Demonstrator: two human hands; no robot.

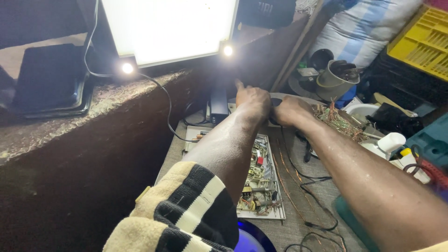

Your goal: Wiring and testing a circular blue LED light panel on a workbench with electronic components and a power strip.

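Both my arms reach forward over a cluttered workbench. My left hand (252,100) and my right hand (290,111) meet at the far end of the bench around a small dark object (275,103), mostly hidden between them. I cannot tell what it is. Below my left forearm lies an open circuit board (261,179) with many small components in a white frame. A black box-shaped device (218,105) stands just left of my left hand.
A bright lit panel (168,28) with two small lamps stands on a rough ledge (107,100) at the left. Black cables (308,179) cross the bench. A tangle of copper wire (338,121), a grey pot (333,79), a white bottle (389,142) and a yellow crate (422,42) crowd the right.
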